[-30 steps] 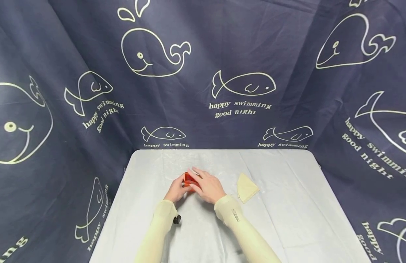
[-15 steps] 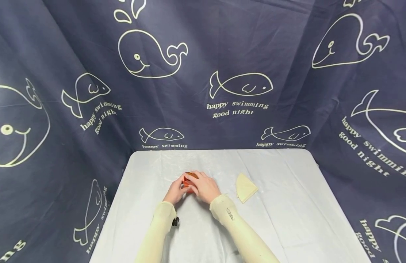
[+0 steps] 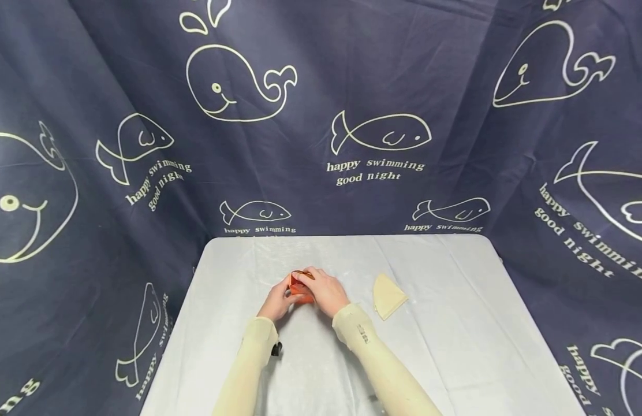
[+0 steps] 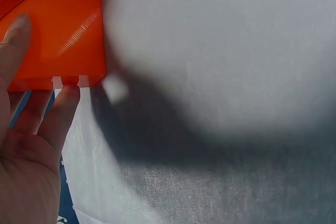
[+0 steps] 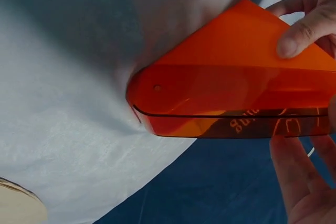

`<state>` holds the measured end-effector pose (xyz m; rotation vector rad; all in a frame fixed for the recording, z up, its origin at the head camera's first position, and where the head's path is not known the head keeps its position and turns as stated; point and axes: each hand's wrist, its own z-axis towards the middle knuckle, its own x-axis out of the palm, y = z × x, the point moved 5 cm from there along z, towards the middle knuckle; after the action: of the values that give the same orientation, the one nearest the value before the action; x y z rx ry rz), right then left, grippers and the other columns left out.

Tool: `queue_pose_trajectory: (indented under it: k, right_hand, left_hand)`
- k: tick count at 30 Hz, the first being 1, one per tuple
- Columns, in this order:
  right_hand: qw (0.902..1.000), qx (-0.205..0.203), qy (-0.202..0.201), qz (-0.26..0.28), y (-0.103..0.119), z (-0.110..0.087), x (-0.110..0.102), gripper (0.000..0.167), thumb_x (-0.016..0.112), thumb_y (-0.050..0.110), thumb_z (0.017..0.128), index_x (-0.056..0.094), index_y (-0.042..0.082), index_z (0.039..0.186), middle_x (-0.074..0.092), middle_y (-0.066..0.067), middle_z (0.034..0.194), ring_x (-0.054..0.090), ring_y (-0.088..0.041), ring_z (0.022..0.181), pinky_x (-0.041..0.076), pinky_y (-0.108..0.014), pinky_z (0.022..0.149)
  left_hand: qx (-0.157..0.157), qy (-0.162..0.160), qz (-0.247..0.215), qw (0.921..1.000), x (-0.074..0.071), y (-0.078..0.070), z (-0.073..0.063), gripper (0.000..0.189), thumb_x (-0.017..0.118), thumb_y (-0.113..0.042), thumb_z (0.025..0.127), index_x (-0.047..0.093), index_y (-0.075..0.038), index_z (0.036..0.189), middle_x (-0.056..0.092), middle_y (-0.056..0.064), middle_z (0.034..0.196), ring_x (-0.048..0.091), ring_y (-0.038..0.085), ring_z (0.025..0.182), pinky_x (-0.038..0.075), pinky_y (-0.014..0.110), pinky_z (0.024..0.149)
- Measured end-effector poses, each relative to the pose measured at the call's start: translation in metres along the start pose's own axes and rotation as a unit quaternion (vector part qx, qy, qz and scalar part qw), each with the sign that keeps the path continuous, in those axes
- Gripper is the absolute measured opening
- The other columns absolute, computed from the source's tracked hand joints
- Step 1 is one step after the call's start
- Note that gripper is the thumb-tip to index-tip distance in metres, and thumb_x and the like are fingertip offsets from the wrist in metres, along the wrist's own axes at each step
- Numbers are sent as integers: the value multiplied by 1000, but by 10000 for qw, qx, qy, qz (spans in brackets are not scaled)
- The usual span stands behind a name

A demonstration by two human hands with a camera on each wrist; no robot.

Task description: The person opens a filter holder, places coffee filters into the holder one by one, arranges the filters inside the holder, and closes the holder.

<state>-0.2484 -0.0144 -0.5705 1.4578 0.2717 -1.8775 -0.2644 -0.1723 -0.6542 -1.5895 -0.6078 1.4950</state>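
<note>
An orange translucent plastic case (image 3: 303, 299) with a tapered, wedge-like body is between both hands on the table. My left hand (image 3: 275, 303) grips its left side; in the left wrist view the thumb lies on the case's (image 4: 58, 40) broad face and fingers meet its lower edge. My right hand (image 3: 327, 293) holds the right and far side, its fingers bent over the upper rim. In the right wrist view the case (image 5: 210, 90) shows a rounded end and a dark-lined see-through strip, with fingers on both sides. Its inside is mostly hidden.
A fan-shaped stack of beige papers (image 3: 389, 297) lies on the white-covered table (image 3: 456, 346), right of the right hand. A small black object (image 3: 276, 349) shows beside the left cuff. Dark blue curtains (image 3: 383, 208) with whale and fish prints hang around the table.
The right hand's fingers have drawn back from across the case to its upper rim, so more orange shows. The left hand stays nearly in place. The beige stack lies still.
</note>
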Motion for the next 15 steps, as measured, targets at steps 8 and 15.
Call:
queue_pose_trajectory:
  k: [8, 15]
  right_hand:
    - [9993, -41, -81, 362, -5, -2, -5, 65, 77, 1, 88, 60, 30, 143, 60, 1, 135, 64, -21, 116, 60, -38, 79]
    - [9980, -83, -327, 543, -10, -6, -7, 53, 75, 10, 93, 62, 29, 141, 62, 2, 134, 65, -21, 117, 60, -39, 81]
  left_hand:
    - [-41, -8, 30, 10000, 0, 1, 2, 61, 79, -20, 91, 55, -14, 147, 69, 9, 135, 64, 31, 127, 50, 51, 109]
    - [-267, -41, -48, 9996, 0, 1, 0, 52, 80, -18, 89, 60, -15, 137, 71, 6, 131, 64, 29, 125, 47, 54, 111]
